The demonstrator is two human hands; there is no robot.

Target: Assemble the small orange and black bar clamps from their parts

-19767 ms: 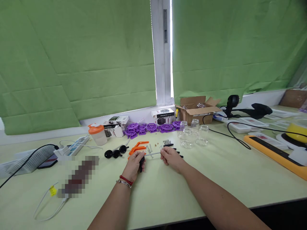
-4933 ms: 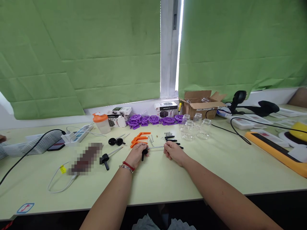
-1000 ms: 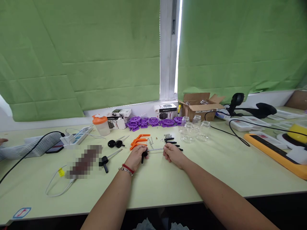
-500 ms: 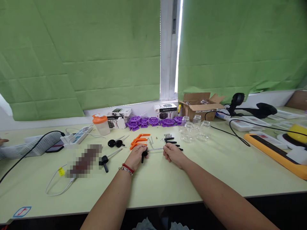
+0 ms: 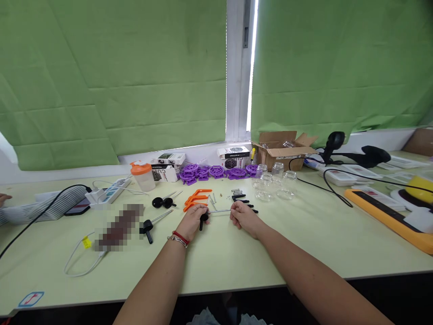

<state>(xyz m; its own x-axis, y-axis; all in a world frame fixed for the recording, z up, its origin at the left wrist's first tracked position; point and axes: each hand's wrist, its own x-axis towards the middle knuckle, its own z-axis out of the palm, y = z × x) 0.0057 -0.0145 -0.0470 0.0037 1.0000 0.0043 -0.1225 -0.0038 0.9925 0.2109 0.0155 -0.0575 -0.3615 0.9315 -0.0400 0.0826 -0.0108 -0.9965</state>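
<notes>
Between my hands a thin metal rod with a black crank handle lies level, just above the table. My left hand is closed around the black end, and the fingers of my right hand pinch the rod's other end. Whether a small part sits in those right fingertips is hidden. Beyond my left hand lie orange plastic frames and small metal pins. Black levers and springs lie past my right hand. To the left is another crank rod, near two round black ones.
Purple plastic wheels line the back, with clear glass jars and a cardboard box on their right. An orange-lidded cup and a power strip stand left. Another person's hand shows at the far left edge.
My hands and the rod stay almost where they were. At the far left, the other person's hand has shifted slightly.
</notes>
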